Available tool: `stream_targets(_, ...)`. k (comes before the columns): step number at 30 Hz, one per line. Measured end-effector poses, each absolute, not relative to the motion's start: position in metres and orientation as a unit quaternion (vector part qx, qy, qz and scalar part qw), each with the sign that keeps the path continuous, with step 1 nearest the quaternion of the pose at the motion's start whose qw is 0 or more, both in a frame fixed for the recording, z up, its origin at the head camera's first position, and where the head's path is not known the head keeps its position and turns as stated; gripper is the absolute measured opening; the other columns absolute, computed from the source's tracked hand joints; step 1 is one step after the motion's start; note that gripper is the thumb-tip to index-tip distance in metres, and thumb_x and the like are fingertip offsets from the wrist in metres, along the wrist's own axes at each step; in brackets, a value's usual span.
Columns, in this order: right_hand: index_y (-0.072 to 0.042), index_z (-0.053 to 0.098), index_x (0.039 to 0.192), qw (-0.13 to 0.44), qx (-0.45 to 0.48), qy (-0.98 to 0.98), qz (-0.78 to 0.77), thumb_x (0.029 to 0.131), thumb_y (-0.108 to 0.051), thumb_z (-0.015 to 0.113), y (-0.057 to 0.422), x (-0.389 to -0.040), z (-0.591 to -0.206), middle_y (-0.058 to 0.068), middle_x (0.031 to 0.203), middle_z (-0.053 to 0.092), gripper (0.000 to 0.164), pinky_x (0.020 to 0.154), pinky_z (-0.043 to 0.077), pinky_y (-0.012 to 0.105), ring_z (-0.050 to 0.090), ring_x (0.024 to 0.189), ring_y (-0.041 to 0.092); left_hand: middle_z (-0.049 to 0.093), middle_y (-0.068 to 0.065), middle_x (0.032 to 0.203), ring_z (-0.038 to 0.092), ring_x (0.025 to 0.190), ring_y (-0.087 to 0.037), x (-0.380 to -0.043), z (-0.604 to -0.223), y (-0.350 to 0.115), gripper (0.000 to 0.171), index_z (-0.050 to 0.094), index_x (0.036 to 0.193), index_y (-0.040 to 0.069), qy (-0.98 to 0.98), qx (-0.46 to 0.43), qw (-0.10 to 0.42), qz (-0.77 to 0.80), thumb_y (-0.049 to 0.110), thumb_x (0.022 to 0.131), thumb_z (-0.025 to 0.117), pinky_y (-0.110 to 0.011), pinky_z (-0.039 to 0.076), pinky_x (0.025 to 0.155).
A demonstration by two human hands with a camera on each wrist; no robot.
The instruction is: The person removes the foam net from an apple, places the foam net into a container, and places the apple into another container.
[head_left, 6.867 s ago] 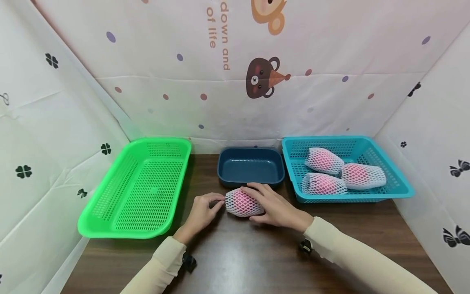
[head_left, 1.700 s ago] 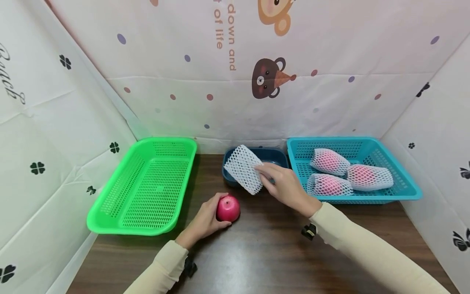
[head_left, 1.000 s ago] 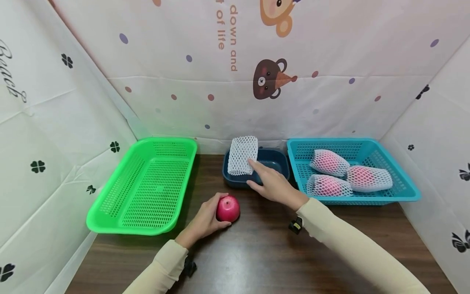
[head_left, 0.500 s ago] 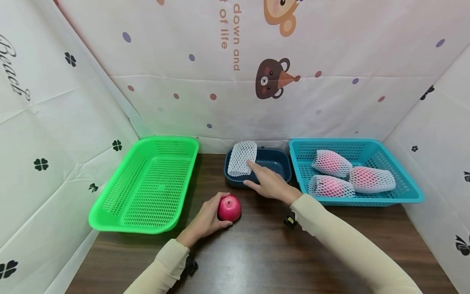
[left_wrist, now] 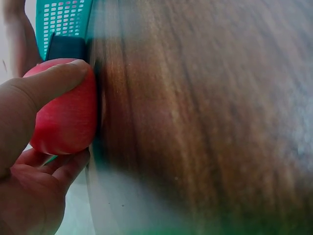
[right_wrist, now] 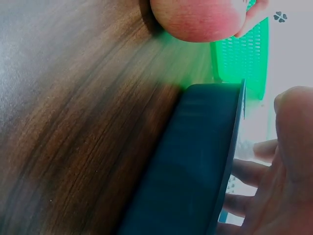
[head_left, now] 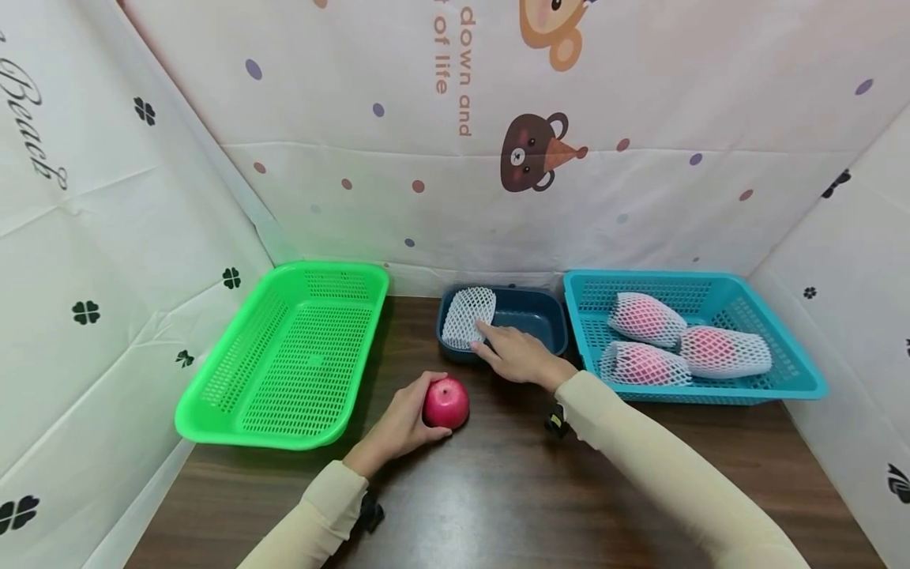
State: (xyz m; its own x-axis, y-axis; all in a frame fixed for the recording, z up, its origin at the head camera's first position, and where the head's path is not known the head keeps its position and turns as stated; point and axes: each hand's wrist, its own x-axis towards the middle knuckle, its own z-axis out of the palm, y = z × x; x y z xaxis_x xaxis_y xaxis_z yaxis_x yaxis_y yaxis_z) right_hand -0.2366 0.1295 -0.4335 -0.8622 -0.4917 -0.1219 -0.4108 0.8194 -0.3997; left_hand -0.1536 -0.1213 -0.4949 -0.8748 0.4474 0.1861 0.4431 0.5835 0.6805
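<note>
A red apple (head_left: 445,403) stands on the table, stem up. My left hand (head_left: 407,419) grips it from the left, thumb on the near side and fingers on the far side; the left wrist view shows the thumb across the apple (left_wrist: 66,117). In the dark blue tray (head_left: 529,324) behind it lies a white foam net sleeve (head_left: 465,318), in the tray's left part. My right hand (head_left: 519,356) reaches over the tray's front rim, its extended index finger at the sleeve's right edge. The right wrist view shows these fingers loosely spread above the tray wall (right_wrist: 186,161).
On the left stands a green perforated basket (head_left: 284,371) with nothing in it. To the right, a blue basket (head_left: 803,379) holds three net-wrapped fruits (head_left: 721,352). A patterned cloth (head_left: 320,95) hangs behind and at both sides of the wooden table (head_left: 469,506).
The foam sleeve came off the apple. My right hand carried it to the dark blue tray, let go, and the sleeve sank flatter inside. My left hand moved onto the bare apple and stayed there.
</note>
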Motion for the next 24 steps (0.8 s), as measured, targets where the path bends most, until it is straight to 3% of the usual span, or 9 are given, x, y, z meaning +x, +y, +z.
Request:
stream_targets(9,-0.015,0.035,0.161,0.118,-0.239,0.952,-0.153,0.109,-0.057,0.028,0.129,-0.240,-0.437,0.011,0.158,0.045,0.067,0.117,0.032,0.058,0.042,0.144,0.039,0.064,-0.013,0.130,0.065,0.115,-0.027,-0.155,-0.497,-0.121,0.084,0.049,0.139,0.008,0.887,0.262,-0.017,0.380,0.018,0.071,0.096,-0.044,0.055,0.097)
stream_targets(24,-0.015,0.038,0.160,0.132,-0.216,0.960,-0.122,0.108,-0.060,0.024,0.129,-0.241,-0.446,0.019,0.159,0.041,0.070,0.119,0.023,0.062,0.035,0.145,0.047,0.063,-0.014,0.129,0.064,0.114,-0.030,-0.152,-0.493,-0.118,0.084,0.049,0.139,0.006,0.899,0.254,-0.019,0.356,0.018,0.071,0.096,-0.045,0.057,0.094)
